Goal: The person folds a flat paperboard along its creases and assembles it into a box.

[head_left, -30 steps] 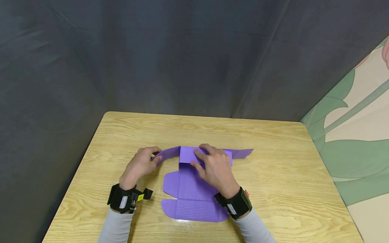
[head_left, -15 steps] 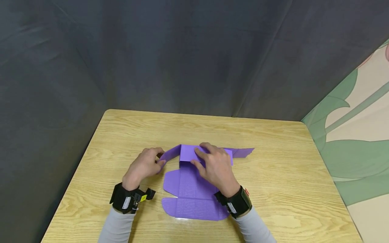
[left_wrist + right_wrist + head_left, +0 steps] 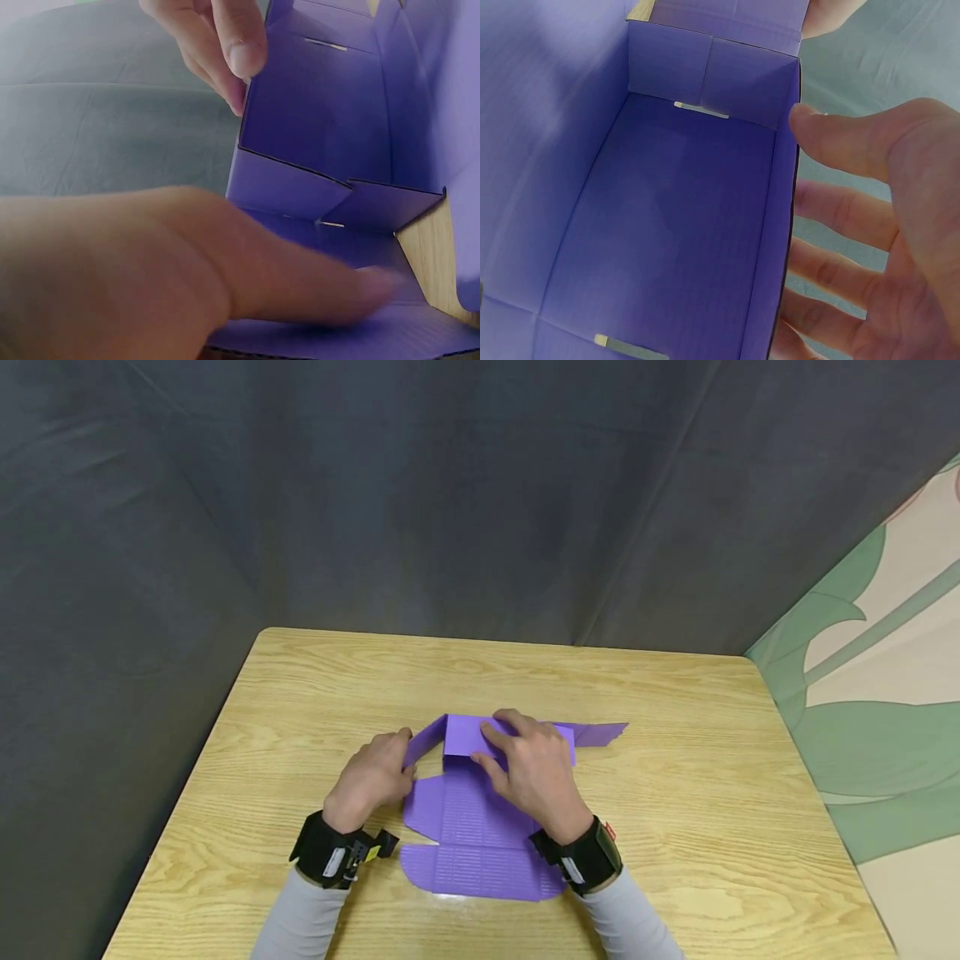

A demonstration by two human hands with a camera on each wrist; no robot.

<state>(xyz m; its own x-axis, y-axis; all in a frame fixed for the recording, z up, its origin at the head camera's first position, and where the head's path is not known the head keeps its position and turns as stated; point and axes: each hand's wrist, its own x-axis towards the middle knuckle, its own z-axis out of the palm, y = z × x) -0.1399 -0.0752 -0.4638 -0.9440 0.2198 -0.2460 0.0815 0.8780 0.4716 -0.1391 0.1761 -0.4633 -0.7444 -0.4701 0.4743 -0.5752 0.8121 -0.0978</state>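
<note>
A partly folded purple cardboard box (image 3: 483, 814) lies on the table, its slotted lid panel toward the person. My left hand (image 3: 371, 781) pinches the left side flap (image 3: 425, 743), swung inward. Seen from the left wrist, the thumb (image 3: 315, 289) lies along the flap's inner face; the fingers behind are hidden. My right hand (image 3: 536, 768) rests on the raised far wall (image 3: 465, 735). In the right wrist view its thumb (image 3: 832, 139) touches that wall's edge, while rather straight fingers (image 3: 840, 206) lie along the outside. The right side flap (image 3: 596, 734) sticks outward.
The wooden table (image 3: 712, 777) surrounds the box. A dark grey curtain (image 3: 420, 510) hangs behind and to the left. At the right is a cloth with a leaf pattern (image 3: 885, 743). Both wrists wear black camera straps (image 3: 330, 852).
My left hand has moved right and slightly toward the person, bending the left side flap inward at its corner. The right hand has stayed in place on the box.
</note>
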